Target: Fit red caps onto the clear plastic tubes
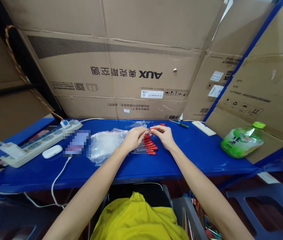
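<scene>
Both my hands meet over the middle of the blue table. My left hand is closed in a pinch on a thin clear tube with a red cap. My right hand pinches the red-capped end of the same tube. Just below my hands lies a row of several clear tubes with red caps. A pile of clear plastic bags lies to the left of my left hand.
A white power strip with plugs, a white earbud case and a blurred phone lie at the left. A small screwdriver, a white remote and a lying green bottle are at the right. Cardboard boxes wall the back.
</scene>
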